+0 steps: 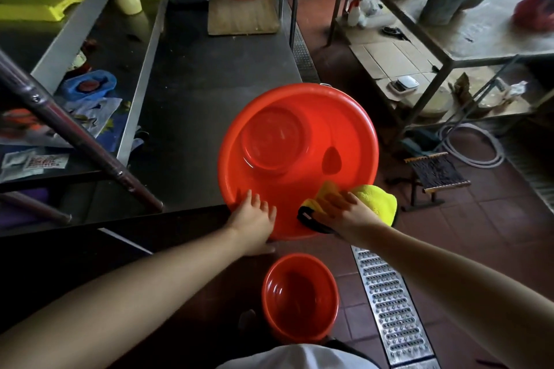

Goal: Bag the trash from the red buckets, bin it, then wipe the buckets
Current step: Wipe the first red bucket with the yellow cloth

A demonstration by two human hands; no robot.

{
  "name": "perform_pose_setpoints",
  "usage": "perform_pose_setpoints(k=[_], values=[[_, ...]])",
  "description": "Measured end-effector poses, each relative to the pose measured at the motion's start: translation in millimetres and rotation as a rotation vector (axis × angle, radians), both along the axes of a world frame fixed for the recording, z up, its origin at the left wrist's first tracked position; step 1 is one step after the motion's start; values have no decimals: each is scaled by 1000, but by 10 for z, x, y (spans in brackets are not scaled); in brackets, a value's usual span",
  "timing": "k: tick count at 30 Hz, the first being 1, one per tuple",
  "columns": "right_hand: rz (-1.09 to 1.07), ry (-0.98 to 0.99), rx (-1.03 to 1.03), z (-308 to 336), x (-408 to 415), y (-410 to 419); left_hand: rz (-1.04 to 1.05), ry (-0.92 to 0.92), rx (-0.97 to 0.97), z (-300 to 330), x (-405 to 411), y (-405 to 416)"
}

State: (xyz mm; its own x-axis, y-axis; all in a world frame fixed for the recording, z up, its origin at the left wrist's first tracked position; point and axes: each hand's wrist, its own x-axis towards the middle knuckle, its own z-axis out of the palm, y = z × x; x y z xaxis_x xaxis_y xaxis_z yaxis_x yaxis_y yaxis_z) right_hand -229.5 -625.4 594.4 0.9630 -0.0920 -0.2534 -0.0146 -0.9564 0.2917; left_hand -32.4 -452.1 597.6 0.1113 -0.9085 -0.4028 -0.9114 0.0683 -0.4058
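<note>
Head view, looking down on two bare forearms. Large red bucket [299,156] tilted at the near corner of a steel counter [209,84], mouth toward the camera, inside bare and glossy, no trash visible in it. Left hand [254,219] gripping the near rim, fingers spread flat inside the wall, thumb underneath the rim. Right hand [344,210] pressing a yellow cloth [377,198] against the inner wall by the right rim, fingers straight over the cloth; cloth's far half spilling outside over the rim. Second, smaller red bucket [299,298] upright on the floor just below, also showing nothing inside. Metal drain grate [389,308] running along the tiled floor to its right. Small stool [434,177] near the big bucket's right edge, open tiles between them.
</note>
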Motion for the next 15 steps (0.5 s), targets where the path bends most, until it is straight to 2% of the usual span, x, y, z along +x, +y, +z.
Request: perform_pose_setpoints(k=[4, 7, 11, 15], values=[[-18, -62, 71, -63, -19, -12, 35, 59, -105, -144, -54, -110], [-19, -130, 140, -161, 32, 130, -15, 54, -80, -187, -12, -82], [-381, -47, 400, -293, 458, 433, -34, 99, -97, -184, 33, -96], [-507, 74, 387, -334, 737, 178, -84, 109, -117, -190, 65, 9]])
